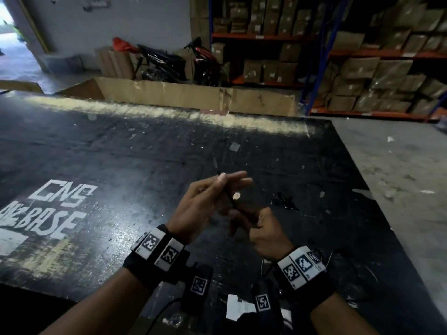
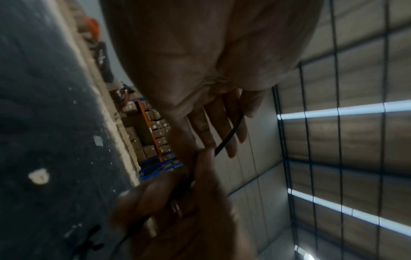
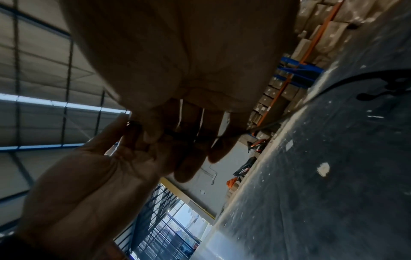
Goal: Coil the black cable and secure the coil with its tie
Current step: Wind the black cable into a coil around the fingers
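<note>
Both hands hover over the black table with a thin black cable stretched between them. My left hand has its fingers out straight, and the thumb pinches the cable against them. In the left wrist view the cable runs between that thumb and the fingers. My right hand, just below and to the right, curls its fingers round the cable. From there the cable trails onto the table, towards a small black tangle. I cannot make out the tie.
White lettering marks the table's left part. A low cardboard wall runs along the far edge. Racks of cartons stand at the back right. Two black marker-tagged devices and white paper lie at the near edge.
</note>
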Motion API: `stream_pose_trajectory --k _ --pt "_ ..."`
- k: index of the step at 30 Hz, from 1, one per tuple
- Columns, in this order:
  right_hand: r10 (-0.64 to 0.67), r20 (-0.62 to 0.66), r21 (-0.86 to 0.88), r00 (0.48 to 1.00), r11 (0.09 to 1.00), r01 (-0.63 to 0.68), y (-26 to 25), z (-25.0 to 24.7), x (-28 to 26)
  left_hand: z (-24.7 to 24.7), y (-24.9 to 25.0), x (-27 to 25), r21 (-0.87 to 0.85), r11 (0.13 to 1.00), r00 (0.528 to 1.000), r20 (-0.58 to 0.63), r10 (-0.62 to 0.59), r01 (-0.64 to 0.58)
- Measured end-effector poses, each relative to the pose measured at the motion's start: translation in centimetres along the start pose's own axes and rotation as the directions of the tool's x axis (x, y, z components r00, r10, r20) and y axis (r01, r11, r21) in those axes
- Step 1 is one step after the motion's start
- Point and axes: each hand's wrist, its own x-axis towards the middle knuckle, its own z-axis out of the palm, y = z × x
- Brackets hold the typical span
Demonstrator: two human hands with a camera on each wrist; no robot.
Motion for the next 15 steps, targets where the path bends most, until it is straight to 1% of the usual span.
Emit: stream_pose_trajectory --k 2,3,6,9,10,12,14,15 --pt "0.033 -0.004 0.093 0.999 0.995 -0.032 0.5 -0.1 -0.5 -0.3 0.8 0.7 -0.160 0.987 1.000 -0.007 -0.014 0.013" --pt "0.061 -0.008 0.101 0.998 0.993 -0.060 0.7 -0.4 -0.8 -0.6 1.3 1.2 -0.219 0.976 1.000 0.001 -0.014 0.014" --pt "0.162 -0.007 0.050 0.987 0.986 -0.161 1.7 -1.6 -1.6 -1.0 2.9 2.2 -0.351 0.936 0.999 0.033 -0.011 0.022" --pt "0.275 0.000 0.163 0.961 0.948 -0.272 3.3 -3.0 -2.3 -1.5 4.5 2.7 -0.459 0.888 0.998 0.059 0.008 0.020" --pt "0.329 -0.026 0.203 0.944 0.926 -0.318 4.1 -3.4 -2.4 -1.6 4.9 2.8 -0.492 0.871 0.998 0.065 0.014 0.020" --pt "0.466 -0.089 0.251 0.880 0.866 -0.433 5.2 -4.3 -2.6 -1.5 5.2 2.7 -0.536 0.843 0.995 0.103 0.018 0.040" --pt "0.564 -0.103 0.265 0.820 0.810 -0.523 6.0 -5.5 -2.5 -1.0 4.7 2.5 -0.538 0.836 0.980 0.201 0.004 0.107" --pt "0.597 -0.089 0.258 0.798 0.787 -0.560 6.0 -6.1 -2.3 -0.5 4.1 2.3 -0.531 0.833 0.962 0.274 -0.007 0.157"
